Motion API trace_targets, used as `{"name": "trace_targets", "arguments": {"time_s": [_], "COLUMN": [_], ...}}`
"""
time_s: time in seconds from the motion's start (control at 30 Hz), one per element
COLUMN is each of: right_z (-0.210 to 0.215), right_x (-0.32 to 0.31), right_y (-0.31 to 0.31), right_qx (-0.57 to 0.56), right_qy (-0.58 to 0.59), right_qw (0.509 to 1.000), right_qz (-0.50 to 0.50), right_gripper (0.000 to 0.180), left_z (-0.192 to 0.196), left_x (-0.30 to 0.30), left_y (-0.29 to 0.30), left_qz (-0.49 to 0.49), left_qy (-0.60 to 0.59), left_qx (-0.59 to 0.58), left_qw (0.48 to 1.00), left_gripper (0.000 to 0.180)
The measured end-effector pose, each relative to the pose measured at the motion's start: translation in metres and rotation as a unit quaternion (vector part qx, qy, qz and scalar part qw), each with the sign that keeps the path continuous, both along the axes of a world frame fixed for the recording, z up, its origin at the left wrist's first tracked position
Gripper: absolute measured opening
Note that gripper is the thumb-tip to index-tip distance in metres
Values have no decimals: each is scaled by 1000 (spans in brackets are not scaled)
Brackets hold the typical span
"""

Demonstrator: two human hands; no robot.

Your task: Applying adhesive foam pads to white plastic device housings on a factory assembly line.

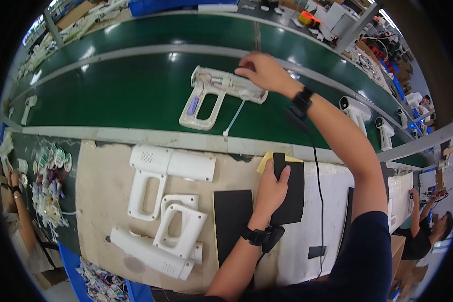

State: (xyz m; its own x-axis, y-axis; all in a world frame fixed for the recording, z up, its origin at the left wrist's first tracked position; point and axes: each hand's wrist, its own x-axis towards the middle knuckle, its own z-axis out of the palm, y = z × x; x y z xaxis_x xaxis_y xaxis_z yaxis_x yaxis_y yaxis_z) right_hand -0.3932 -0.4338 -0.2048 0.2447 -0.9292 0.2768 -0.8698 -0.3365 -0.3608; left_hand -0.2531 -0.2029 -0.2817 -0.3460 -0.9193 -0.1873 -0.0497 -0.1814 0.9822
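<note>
My left hand (273, 194) is closed on a black foam sheet (293, 199), its thumb lying across the face. Yellow backing (265, 161) shows at the far edge of this sheet. Over the green belt, my right hand (264, 71) has its fingers curled toward the thumb; whatever is between them, if anything, is too small to make out. Just below and left of it lies an open white gun-shaped housing half (231, 86), with wires and a purple cylindrical part (193, 105) inside. From this housing a pale cable (235, 118) hangs toward me.
White gun-shaped shells (173, 166) and handle pieces (182, 229) lie on the cardboard-covered bench. Another black sheet (234, 221) rests beside my left forearm. A black cord (318, 191) runs from my right wrist. More white devices (356, 113) stand on the conveyor; co-workers sit at both sides.
</note>
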Motion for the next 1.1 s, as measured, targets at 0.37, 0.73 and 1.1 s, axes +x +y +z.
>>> {"name": "trace_targets", "arguments": {"time_s": [0.37,0.73,1.1], "right_z": [-42,6,11], "right_x": [21,-9,-41], "right_y": [-23,75,187], "right_qx": [-19,0,208], "right_qy": [61,-42,-88], "right_qw": [998,999,967], "right_qz": [-24,-8,118], "right_gripper": [29,25,21], "left_z": [9,4,4], "left_x": [3,4,-9], "left_y": [-16,-10,-12], "left_qz": [-58,75,34], "left_qy": [11,66,62], "left_qx": [117,51,-46], "left_qw": [991,994,996], "left_gripper": [73,36,32]}}
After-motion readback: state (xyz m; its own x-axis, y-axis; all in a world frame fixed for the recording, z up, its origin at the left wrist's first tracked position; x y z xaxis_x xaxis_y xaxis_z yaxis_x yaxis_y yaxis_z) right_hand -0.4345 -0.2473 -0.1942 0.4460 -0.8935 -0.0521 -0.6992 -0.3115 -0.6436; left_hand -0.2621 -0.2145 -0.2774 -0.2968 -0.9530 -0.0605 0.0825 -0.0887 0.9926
